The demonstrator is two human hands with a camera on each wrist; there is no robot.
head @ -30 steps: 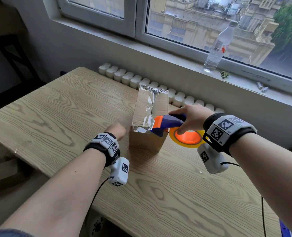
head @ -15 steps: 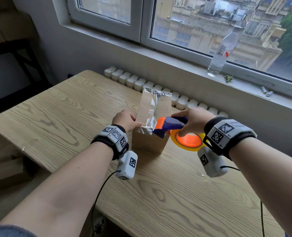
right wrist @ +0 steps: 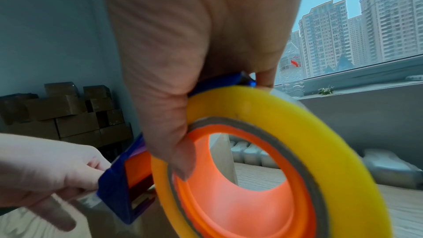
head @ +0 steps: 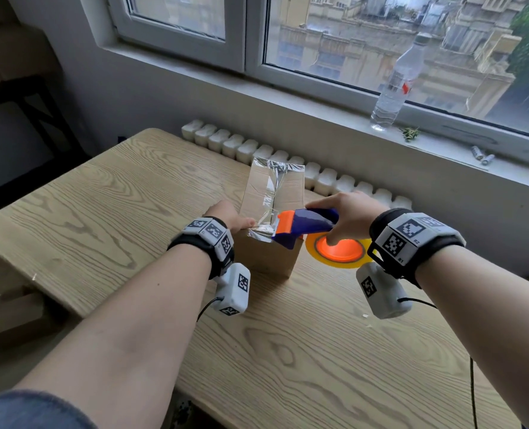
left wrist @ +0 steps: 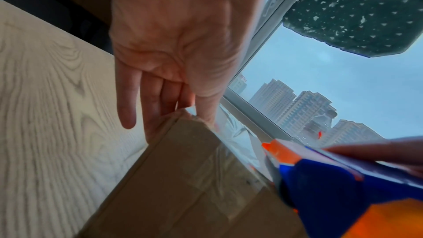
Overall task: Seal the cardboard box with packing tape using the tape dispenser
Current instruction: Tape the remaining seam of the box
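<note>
A small cardboard box (head: 268, 261) stands on the wooden table (head: 288, 351), with crinkled clear tape (head: 274, 193) running along its top and folding over the near edge. My right hand (head: 348, 213) grips the blue and orange tape dispenser (head: 305, 224), whose orange mouth sits at the box's near top edge; its yellow tape roll (head: 339, 253) hangs to the right of the box. My left hand (head: 230, 216) is at the box's near left corner. In the left wrist view its fingers (left wrist: 158, 104) lie straight down the box's left side and the thumb presses the tape end on top.
A clear water bottle (head: 393, 88) stands on the window sill behind, with small items (head: 481, 154) further right. A white radiator (head: 319, 178) runs behind the table's far edge. Several cardboard boxes (right wrist: 68, 115) are stacked against the wall at left.
My left hand has come up from the table left of the box to the near left corner and now touches the tape there. The dispenser has stayed at the near top edge.
</note>
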